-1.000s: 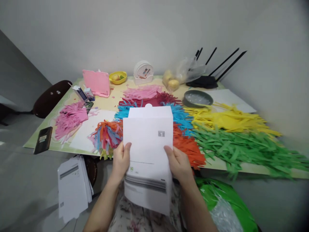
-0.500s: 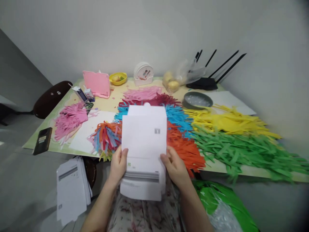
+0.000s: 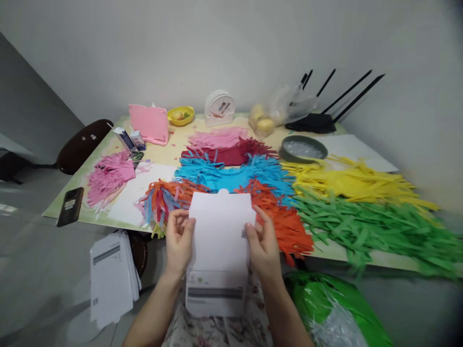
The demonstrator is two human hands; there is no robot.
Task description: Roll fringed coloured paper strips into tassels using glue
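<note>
A white flat carton blank (image 3: 220,236) with a grey stripe and small printed marks is held up over my lap, in front of the table. My left hand (image 3: 180,243) pinches its left edge, thumb on the near face. On its right edge my right hand (image 3: 263,241) has the same kind of grip, thumb in front and fingers behind. Behind the blank, orange fringed paper (image 3: 280,219) is partly hidden. Blue fringed paper (image 3: 231,176) lies just beyond. Beside my left hand is a multicoloured streamer bundle (image 3: 159,200).
More white carton blanks (image 3: 112,279) are stacked on a stool at lower left. Yellow (image 3: 347,180) and green fringes (image 3: 361,226) cover the table's right side. A phone (image 3: 70,207) lies at the left edge. A green plastic bag (image 3: 336,299) stands below right. A black router (image 3: 311,123) sits behind.
Both hands have shifted up along the carton blank's sides, and the blank sits lower in view. More of the blue and dark red fringes shows behind it.
</note>
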